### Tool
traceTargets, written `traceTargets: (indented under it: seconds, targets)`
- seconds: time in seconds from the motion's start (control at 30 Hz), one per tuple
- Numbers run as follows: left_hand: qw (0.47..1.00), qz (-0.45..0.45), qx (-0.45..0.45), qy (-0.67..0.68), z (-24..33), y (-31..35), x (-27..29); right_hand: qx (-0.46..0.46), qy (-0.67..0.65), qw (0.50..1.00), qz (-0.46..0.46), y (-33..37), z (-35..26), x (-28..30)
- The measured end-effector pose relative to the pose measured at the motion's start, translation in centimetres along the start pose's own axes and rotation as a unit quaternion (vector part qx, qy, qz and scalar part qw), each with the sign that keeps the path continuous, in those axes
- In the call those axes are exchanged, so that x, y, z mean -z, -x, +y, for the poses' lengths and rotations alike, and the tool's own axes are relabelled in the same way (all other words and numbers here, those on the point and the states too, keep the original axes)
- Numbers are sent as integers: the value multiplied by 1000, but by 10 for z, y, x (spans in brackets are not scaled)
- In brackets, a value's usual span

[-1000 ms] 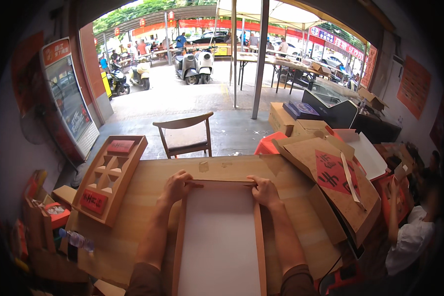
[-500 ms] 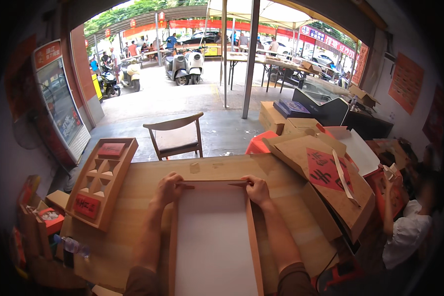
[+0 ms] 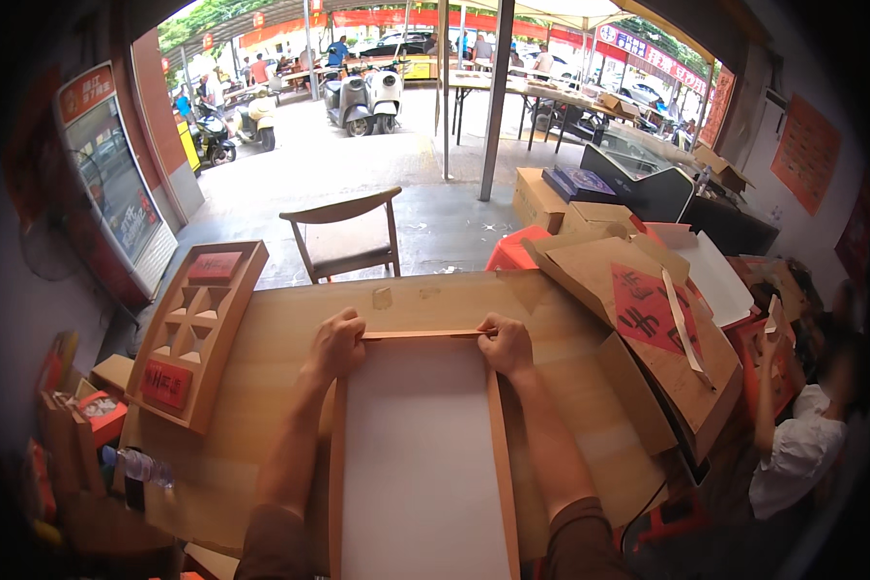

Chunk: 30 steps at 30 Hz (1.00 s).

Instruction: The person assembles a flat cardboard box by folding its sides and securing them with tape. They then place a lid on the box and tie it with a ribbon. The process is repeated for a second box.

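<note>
A long cardboard box tray point(image 3: 423, 464) lies on the wooden table in front of me, its inside white and its low side walls orange-brown. My left hand point(image 3: 338, 343) is closed on its far left corner, fingers curled over the end wall. At the far right corner, my right hand point(image 3: 507, 345) pinches the same end wall between thumb and fingers. Between both hands the wall's top edge shows as a narrow orange-brown strip. The tray's near end runs out of the picture.
On the left stands a divided box point(image 3: 198, 333) with two red packets. A large cardboard box point(image 3: 667, 338) with a red diamond label fills the right. Beyond the table is a wooden chair point(image 3: 346, 237). A person point(image 3: 797, 449) works at far right. A plastic bottle point(image 3: 145, 468) lies at left.
The flaps at the tray's far corners have folded in, and the end wall now shows as a narrow strip. Both hands still grip the corners. The whole view has tipped slightly downward.
</note>
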<state>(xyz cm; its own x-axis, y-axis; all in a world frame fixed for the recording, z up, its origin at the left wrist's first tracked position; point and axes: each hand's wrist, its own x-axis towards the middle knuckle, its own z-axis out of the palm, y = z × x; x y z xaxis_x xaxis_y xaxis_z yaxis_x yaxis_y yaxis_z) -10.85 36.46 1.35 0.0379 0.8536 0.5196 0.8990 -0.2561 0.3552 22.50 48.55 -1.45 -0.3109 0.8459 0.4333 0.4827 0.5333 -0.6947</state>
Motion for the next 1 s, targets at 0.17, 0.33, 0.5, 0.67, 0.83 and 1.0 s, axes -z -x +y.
traceTargets:
  seconds: [0.17,0.33,0.5,0.67,0.83,1.0]
  targets:
    - [999,-26,-21,-36,-3,2,-2,26,48,998,-8,2,-10,4]
    - [993,-35,-49,-103,-4,5,-12,37,205,976,-61,0,-26,3]
    - [989,-117,-9,-94,23,-1,11,27,239,962,-127,1,-46,9]
    - [994,-96,32,-49,10,-1,7,45,160,977,-137,0,-37,17]
    - [991,-104,9,-83,1,1,-3,84,172,979,-75,-2,-13,3]
    - [990,-103,1,-93,8,1,-1,17,171,975,-137,-7,-20,12]
